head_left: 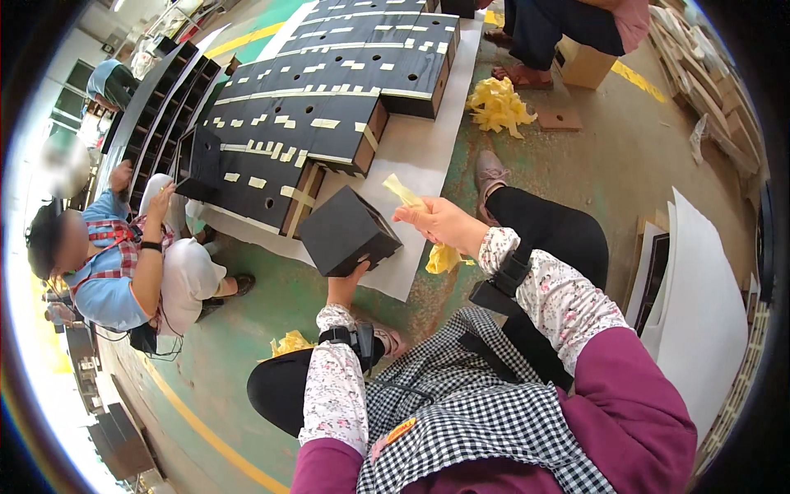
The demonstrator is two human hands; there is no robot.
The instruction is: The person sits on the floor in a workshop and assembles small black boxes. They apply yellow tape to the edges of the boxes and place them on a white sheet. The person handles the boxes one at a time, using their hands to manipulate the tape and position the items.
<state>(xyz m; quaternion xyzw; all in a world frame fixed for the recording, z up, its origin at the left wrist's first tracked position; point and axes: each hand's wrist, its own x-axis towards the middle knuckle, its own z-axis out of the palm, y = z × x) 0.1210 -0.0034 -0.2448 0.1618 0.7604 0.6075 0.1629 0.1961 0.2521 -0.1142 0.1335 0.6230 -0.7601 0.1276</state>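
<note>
My left hand (347, 282) grips a black box (339, 232) by its lower near edge, with the box tilted in the air over the white sheet. To the right of the box, my right hand (448, 224) is closed in a pinch on a strip of yellow masking tape (401, 191), its free end pointing up and left. The two hands are apart, and the strip does not touch the box. Just beyond the box stand rows of joined black boxes (263, 177) with short pieces of pale tape across their tops.
White sheeting (448, 165) lies under the boxes. Crumpled yellow tape (500, 107) is heaped on the green floor, with more beside my left knee. At left a co-worker (115, 263) crouches, hands at a black box (197, 156). Another person (568, 33) sits at the top right. White boards (699, 305) lean at right.
</note>
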